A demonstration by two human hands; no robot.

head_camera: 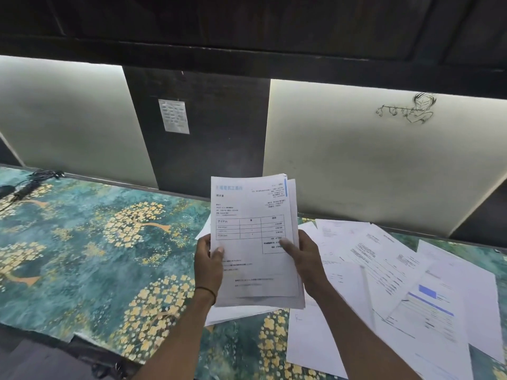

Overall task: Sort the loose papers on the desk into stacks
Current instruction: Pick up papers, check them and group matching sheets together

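Head view | left hand [208,259] and right hand [304,256] grip paper sheaf [252,242] (thumbs on top) | above desk [96,242]

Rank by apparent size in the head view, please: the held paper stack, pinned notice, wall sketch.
1. Stack of white printed papers, nearest the camera.
2. Black line sketch and small white pinned notice, roughly alike.

Two bare hands on bare forearms [175,338], left hand [208,260] with a thin dark cord band [206,290] circling the wrist, well back from the fingers, right hand [305,259] with a short-cut thumbnail, both forearms uncovered to the frame edge
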